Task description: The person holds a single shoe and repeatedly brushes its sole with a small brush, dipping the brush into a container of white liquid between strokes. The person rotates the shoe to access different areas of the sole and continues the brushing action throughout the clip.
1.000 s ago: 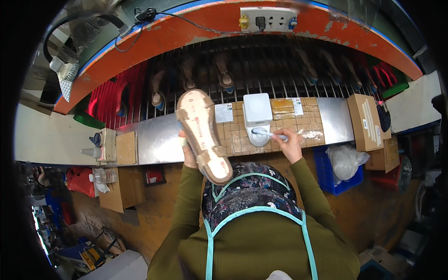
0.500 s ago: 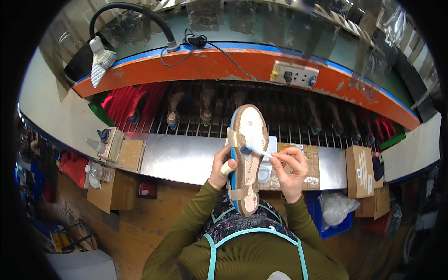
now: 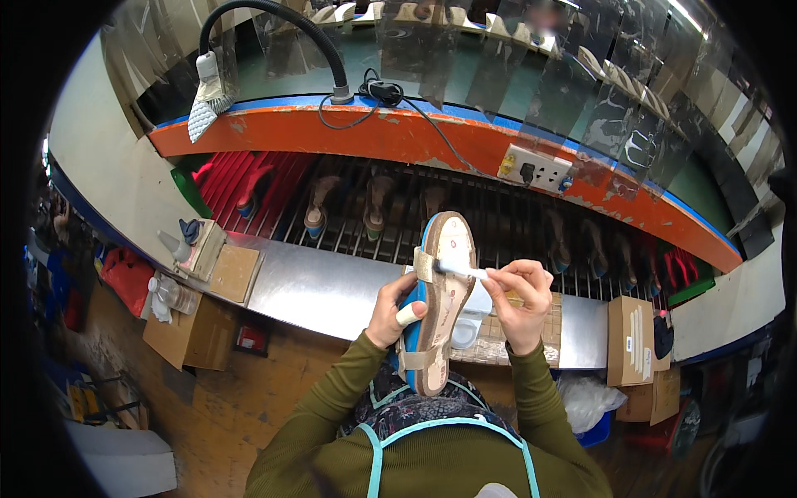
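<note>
Left hand (image 3: 395, 313): clasps the sandal (image 3: 449, 305) by its left side, thumb pressed to the flank.
Right hand (image 3: 518, 309): pinches the brush (image 3: 462, 268) by its pale handle.
Sandal: flat face up, over the near edge of the metal ledge (image 3: 311, 289).
Bristles: at the upper strap (image 3: 425, 266); short, light, even strokes seem best.

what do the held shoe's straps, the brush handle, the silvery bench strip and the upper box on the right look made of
Shoe straps: perhaps leather or suede, given their dull tan surface; synthetic is possible.
Brush handle: probably plastic, pale and smooth.
Bench strip: likely bare metal, grey with bright reflections.
Upper box: cardboard, matte brown with folded panels.
</note>
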`<state>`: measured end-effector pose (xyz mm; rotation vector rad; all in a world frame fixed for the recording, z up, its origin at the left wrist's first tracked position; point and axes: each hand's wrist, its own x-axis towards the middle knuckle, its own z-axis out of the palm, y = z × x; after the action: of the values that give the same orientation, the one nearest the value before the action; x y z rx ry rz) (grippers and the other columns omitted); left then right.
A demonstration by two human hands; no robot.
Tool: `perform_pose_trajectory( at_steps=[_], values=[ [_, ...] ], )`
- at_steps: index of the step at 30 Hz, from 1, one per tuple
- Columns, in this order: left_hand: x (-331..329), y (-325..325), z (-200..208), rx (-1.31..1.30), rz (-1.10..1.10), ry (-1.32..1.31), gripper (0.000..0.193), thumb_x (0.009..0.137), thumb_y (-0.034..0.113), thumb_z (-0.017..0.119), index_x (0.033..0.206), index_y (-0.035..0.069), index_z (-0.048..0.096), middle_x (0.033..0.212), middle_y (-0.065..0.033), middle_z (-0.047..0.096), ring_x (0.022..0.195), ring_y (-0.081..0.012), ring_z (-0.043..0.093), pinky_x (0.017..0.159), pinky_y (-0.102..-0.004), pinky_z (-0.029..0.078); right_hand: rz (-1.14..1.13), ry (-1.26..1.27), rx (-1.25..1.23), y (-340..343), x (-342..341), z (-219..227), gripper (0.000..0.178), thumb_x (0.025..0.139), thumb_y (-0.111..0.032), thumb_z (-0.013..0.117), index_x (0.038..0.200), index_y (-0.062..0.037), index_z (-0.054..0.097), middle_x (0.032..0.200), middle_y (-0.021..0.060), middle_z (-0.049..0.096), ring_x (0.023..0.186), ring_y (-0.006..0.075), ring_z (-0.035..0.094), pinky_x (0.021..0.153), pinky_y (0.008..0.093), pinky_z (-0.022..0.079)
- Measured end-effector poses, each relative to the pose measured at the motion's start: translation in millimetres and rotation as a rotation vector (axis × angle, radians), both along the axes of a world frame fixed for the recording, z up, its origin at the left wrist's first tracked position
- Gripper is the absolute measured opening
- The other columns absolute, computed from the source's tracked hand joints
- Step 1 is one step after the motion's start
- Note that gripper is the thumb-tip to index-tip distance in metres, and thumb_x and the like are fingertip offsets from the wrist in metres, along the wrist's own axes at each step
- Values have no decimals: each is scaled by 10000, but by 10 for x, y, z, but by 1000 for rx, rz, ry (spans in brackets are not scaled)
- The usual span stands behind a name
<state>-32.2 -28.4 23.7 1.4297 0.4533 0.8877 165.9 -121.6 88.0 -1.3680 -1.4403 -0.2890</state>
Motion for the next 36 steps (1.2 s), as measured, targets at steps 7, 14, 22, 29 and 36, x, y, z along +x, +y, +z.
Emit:
perform_pose_trajectory(
  at_steps=[7,14,22,29,36],
  values=[
    [31,26,11,-16,-3,-33,988,742,746,662,1267,-82,544,1111,-136,663,998,-184,658,868,-316,538,50,12,-24,7,74,5,187,709,-131,850,876,-102,771,855,-7,632,657,100,506,759,304,289],
    [32,45,8,-30,-30,-31,989,745,753,657,1269,-77,537,1116,-128,659,999,-182,655,870,-311,535,-2,-82,8,42,69,89,182,716,-162,849,873,-111,771,837,-4,627,674,104,534,758,311,281],
    [40,-5,17,-210,-126,-103,786,889,617,565,1291,-57,541,1139,-112,634,1033,-157,609,884,-291,502,105,-25,-34,-47,114,-91,183,710,-161,855,861,-105,769,850,-5,632,651,96,514,754,316,297],
    [53,-12,-78,-252,-148,-121,711,932,602,516,1239,-37,574,1076,-97,661,956,-133,639,839,-275,520,-45,-107,-3,-4,8,45,157,742,-169,837,872,-113,769,856,-14,624,679,100,520,764,317,276],
    [92,-67,7,-416,-134,-159,693,935,605,517,1227,-20,576,1048,-101,670,908,-137,659,813,-281,544,-18,-130,5,-68,14,-127,188,709,-106,841,882,-104,767,870,-4,636,723,130,505,749,313,311]
  ],
)
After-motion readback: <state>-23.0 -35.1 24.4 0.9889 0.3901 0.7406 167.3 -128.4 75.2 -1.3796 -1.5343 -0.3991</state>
